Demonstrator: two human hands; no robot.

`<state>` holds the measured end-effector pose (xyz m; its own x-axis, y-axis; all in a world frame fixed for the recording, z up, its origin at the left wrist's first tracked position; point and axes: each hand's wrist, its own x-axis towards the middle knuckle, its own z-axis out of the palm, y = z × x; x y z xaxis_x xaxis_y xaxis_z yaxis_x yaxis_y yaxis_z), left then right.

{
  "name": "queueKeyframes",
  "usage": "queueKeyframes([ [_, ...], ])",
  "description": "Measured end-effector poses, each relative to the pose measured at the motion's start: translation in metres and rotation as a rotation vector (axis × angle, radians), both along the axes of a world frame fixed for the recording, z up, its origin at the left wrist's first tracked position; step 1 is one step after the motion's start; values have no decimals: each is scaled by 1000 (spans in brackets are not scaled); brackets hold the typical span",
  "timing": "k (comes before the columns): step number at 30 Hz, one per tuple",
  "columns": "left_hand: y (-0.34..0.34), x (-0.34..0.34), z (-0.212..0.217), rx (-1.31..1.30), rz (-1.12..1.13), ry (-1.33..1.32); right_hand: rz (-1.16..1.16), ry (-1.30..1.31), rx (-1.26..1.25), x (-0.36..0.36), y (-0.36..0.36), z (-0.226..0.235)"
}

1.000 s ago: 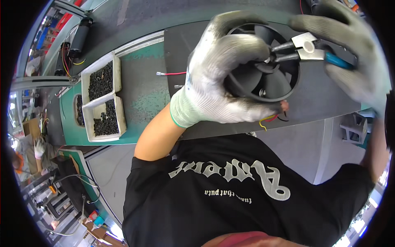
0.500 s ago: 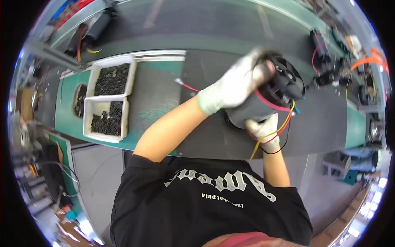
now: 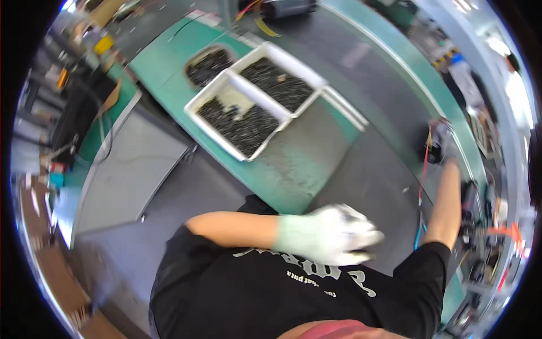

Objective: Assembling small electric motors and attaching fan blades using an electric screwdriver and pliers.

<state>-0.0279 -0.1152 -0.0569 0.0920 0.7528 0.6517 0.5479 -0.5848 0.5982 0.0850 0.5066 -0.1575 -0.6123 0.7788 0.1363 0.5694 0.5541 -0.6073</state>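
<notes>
While the gloved left hand (image 3: 333, 234) hangs loosely curled and empty over the dark mat (image 3: 361, 181), the right hand (image 3: 439, 141) grips a fan (image 3: 433, 151) far along it.

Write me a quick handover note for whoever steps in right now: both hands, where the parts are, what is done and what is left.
Left hand: gloved, close to the body over the dark mat, blurred; I cannot tell if it holds anything.
Right hand: gloved, stretched far out to the right edge of the mat, at a small dark part with a red wire trailing from it; the grip is unclear.
Two white trays of small black pieces sit on the green bench, left of the mat, beyond both hands.
Done: nothing finished shows on the mat.
Left: cannot be judged from this blurred view; check the right hand's part first.
</notes>
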Motion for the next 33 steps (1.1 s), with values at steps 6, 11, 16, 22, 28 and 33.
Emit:
queueKeyframes([
  [6,-232,-239,-6,-298,1719,-233,209,157,286,-171,-259,130],
  [11,-230,-379,-119,-835,2006,-86,835,248,-480,-393,-407,103],
  [16,-180,-372,-116,-725,2077,-106,759,192,-364,-545,-428,46],
  [22,-206,-385,-154,-1046,2003,337,379,291,-929,-619,-454,22],
  [28,-217,-389,-155,-1200,2032,304,-87,496,-904,-601,-471,34],
  [33,-216,-391,-163,-1131,2032,324,85,646,-1086,-505,-402,66],
])
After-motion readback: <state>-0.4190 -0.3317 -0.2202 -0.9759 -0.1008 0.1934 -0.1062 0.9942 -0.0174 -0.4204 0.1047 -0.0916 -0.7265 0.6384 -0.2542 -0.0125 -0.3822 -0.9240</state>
